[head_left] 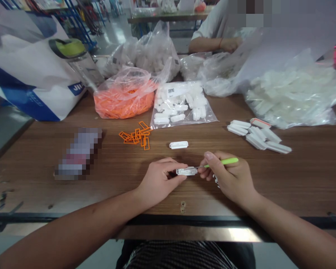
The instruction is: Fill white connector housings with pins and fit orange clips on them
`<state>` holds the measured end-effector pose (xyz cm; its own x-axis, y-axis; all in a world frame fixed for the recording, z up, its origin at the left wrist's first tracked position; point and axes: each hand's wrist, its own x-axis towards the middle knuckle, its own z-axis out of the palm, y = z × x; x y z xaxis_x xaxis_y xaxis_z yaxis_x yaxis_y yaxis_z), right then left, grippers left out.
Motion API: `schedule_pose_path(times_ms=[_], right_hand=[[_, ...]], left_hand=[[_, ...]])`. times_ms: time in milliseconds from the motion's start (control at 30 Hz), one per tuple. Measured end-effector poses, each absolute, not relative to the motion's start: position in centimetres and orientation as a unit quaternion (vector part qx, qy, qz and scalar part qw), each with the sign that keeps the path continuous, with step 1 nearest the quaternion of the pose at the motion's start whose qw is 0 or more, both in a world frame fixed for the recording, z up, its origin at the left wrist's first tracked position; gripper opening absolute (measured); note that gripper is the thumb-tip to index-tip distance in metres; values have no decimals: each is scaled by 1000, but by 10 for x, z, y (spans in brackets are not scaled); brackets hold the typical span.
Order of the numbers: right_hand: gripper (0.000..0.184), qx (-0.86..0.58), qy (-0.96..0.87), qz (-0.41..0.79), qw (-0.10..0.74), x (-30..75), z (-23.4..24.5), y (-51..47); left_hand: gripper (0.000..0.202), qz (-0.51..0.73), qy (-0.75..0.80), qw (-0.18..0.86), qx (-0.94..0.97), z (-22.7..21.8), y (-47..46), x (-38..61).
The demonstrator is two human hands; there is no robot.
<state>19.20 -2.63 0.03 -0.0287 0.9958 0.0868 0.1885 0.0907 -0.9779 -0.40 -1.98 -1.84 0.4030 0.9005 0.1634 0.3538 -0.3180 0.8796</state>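
My left hand point(162, 177) pinches a small white plastic connector housing point(187, 171) by its left end, just above the table. In my right hand point(230, 175) is a thin metal pick with a lime-green handle point(230, 161), its tip touching the top of the housing. Under the right fingers lie several tiny white pieces point(215, 181), partly hidden. A second white housing point(179, 144) rests on the table just beyond my hands. Several orange rectangular frames point(136, 136) lie in a loose pile farther left.
An orange-filled bag point(124, 99) and a bag of white housings point(182, 104) stand at the back. Several white parts point(259, 135) lie right, before a large bag point(294, 91). A bottle point(84, 63) leans left, and a blurred object point(78, 153) lies nearer. Another person point(212, 33) sits opposite.
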Motion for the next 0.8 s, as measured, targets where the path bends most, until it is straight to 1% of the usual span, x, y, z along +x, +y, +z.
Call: schedule_pose_path(times_ms=[533,800], right_hand=[[28,-494,-673,351,424,193,-2,-34],[33,-514,-584,403,482,194,2,-30]], left_hand=[[17,342,427,396,738,-15,-18,-2],[19,339,439,407,726,-18,-18,-3]])
